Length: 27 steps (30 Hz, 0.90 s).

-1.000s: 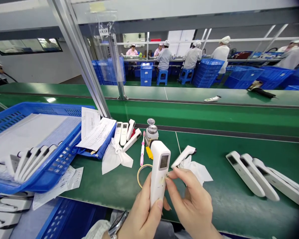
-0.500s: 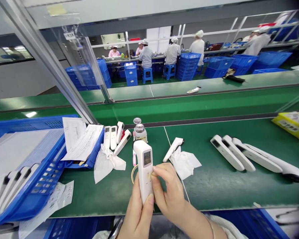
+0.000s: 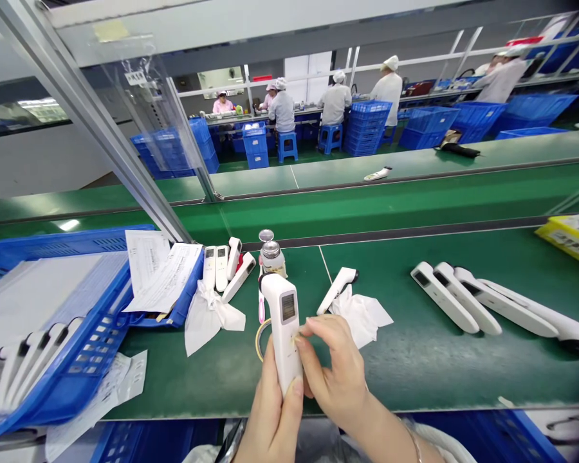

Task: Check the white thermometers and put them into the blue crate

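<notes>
Upright in my left hand (image 3: pixel 276 405) is a white infrared thermometer (image 3: pixel 284 341), its small dark screen facing me. My left fingers and thumb wrap round the lower handle. The fingertips of my right hand (image 3: pixel 335 366) are drawn together at the thermometer's right edge, beside a small yellowish mark on its front. What they pinch, if anything, is too small to make out. Behind the thermometer a yellowish ring (image 3: pixel 260 341) lies partly hidden. Another white thermometer (image 3: pixel 336 289) rests by a crumpled white cloth (image 3: pixel 361 315), beyond my right hand.
Several thermometers (image 3: pixel 463 302) lie at the right, near a yellow box (image 3: pixel 572 238). A metal-topped bottle (image 3: pixel 273 258) and a second cloth (image 3: pixel 211 318) stand and lie left of centre. A blue basket (image 3: pixel 91 350) holds more thermometers. People in white work across the room.
The right index finger has lifted a little and bent more, still beside the thermometer's front. The thermometer stays in my left hand; the whole view has shifted slightly.
</notes>
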Available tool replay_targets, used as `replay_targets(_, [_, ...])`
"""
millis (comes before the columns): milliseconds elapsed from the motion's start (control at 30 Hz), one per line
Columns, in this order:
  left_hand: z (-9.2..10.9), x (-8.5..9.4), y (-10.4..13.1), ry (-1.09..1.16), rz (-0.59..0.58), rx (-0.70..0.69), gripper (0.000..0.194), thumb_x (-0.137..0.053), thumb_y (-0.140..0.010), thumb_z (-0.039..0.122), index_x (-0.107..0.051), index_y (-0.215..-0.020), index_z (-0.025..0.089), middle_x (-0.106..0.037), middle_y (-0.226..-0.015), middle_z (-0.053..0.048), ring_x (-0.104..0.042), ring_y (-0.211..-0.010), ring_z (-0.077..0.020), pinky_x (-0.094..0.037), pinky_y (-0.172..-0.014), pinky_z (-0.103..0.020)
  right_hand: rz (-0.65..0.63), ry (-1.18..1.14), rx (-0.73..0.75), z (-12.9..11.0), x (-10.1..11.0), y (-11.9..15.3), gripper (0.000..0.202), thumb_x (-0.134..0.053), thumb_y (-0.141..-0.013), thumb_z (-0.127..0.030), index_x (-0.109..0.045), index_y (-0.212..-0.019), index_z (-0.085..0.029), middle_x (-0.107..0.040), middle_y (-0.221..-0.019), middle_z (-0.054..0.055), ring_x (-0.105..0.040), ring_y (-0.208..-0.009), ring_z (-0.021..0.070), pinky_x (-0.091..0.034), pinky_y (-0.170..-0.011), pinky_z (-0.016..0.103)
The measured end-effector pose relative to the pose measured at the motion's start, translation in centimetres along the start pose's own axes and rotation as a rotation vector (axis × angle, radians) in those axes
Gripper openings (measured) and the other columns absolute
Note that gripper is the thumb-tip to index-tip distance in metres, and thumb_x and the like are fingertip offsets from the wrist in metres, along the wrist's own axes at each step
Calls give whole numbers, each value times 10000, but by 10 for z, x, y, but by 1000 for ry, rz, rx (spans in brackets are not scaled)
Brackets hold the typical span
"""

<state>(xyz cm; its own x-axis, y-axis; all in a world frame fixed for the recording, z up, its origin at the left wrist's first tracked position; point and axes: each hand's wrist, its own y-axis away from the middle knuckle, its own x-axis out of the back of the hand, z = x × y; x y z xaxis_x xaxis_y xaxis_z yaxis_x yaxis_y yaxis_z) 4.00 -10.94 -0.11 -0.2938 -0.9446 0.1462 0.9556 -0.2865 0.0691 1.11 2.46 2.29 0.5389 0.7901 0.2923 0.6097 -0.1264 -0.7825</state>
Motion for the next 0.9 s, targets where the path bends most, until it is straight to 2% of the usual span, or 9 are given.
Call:
replay_targets(67, [0,-1,0,-4,34,1,599,-382,-875,393,-168,-1391,179,-91,-1488,-52,-82,-1353,-235,-135,-1111,-382,-20,-21,-7,0,0,1,380,-487,-794,-24,-457,-1124,-209,-591,-864,58,-560,-796,190,-475,-671,377])
replay_targets(167, [0,-2,-1,-15,-17,2,614,-382,-876,389,-140,-1396,170,-98,-1487,-65,-71,-1356,-225,-119,-1113,-378,-34,-46,-3,1,0,3,407,-486,-784,1,-450,-1136,-201,-581,-880,66,-547,-799,190,-470,-673,381])
replay_targets(267, [4,-3,-2,-11,1,-1,617,-388,-871,389,-146,-1396,172,-139,-1480,-71,-105,-1351,-248,-162,-1106,-384,-6,-46,18,3,-1,4,429,-497,-770,17,-449,-1143,-188,-570,-929,83,-533,-852,203,-464,-716,408])
replay_targets(367, [11,-4,-2,12,47,35,614,-410,-857,397,-181,-1390,195,-219,-1458,-70,-205,-1326,-278,-245,-1080,-397,-18,-65,9,4,-1,5,420,-488,-774,21,-454,-1138,-185,-570,-916,78,-535,-849,203,-464,-707,398])
replay_targets(500, [12,-5,-2,31,24,60,616,-425,-848,395,-187,-1388,219,-244,-1448,-66,-298,-1283,-288,-372,-996,-367,-40,-118,-16,5,-1,5,417,-462,-780,28,-449,-1139,-185,-563,-887,69,-532,-814,193,-461,-679,378])
replay_targets(600, [10,-4,-3,12,10,69,623,-411,-850,417,-170,-1390,222,-250,-1445,-77,-344,-1253,-283,-385,-976,-362,-29,-129,-11,7,-1,5,450,-461,-775,36,-435,-1167,-183,-553,-887,66,-525,-824,191,-457,-691,377])
replay_targets(700, [9,-4,-3,-29,8,72,631,-399,-850,441,-163,-1391,219,-250,-1445,-81,-369,-1232,-271,-344,-1009,-368,-18,-120,-9,9,-2,6,462,-473,-776,29,-429,-1183,-186,-547,-891,63,-522,-841,192,-454,-708,377])
replay_targets(800, [11,-5,-3,-64,7,60,628,-379,-857,445,-164,-1391,195,-270,-1434,-101,-423,-1184,-259,-335,-1014,-365,-66,-132,-52,10,-2,7,454,-453,-804,0,-410,-1207,-204,-536,-860,49,-519,-804,181,-457,-682,356])
replay_targets(900, [14,-5,-6,-55,4,29,626,-354,-866,450,-155,-1393,178,-302,-1415,-117,-427,-1179,-256,-370,-982,-351,-142,-218,-178,8,-2,11,394,-415,-848,-58,-396,-1206,-222,-508,-838,39,-509,-750,166,-465,-654,333])
